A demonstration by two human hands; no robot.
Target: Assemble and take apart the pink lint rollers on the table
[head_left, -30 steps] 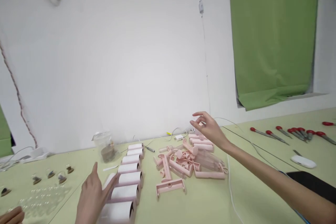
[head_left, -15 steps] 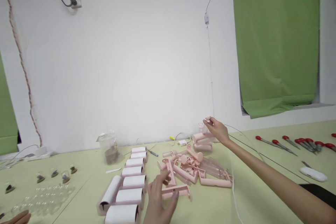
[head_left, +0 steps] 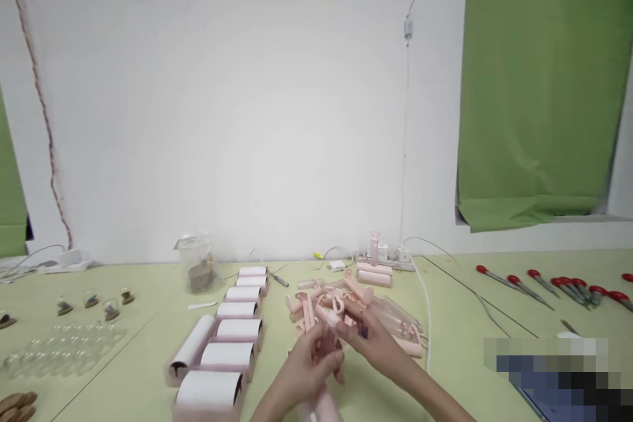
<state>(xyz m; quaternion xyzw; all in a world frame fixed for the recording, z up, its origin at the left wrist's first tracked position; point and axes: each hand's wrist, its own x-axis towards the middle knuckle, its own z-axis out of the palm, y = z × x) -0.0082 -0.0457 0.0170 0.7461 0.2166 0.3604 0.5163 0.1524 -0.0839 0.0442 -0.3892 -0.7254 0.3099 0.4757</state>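
My left hand (head_left: pixel 309 362) is closed around a pink plastic tube (head_left: pixel 324 405), whose lower end shows below the palm. Close against it, my right hand (head_left: pixel 368 339) pinches a pink piece with a loop (head_left: pixel 336 306) at its top. Fingers hide where the two pieces meet, so I cannot tell whether they are joined. Just behind the hands lies a pile of loose pink plastic parts (head_left: pixel 359 287), with clear tubes (head_left: pixel 395 316) on its right side.
Left of the hands runs a row of pink holders with white rolls (head_left: pixel 227 356). Small glass domes (head_left: pixel 64 349) lie farther left. Pink cylinders (head_left: pixel 374 277) are stacked at the back. A white cable (head_left: pixel 428 316) and red-tipped tools (head_left: pixel 531 290) lie to the right.
My right hand has come from the stacked cylinders at the back down to my left hand. My left hand, open before, now grips a tube. A hand at the lower left has gone from view.
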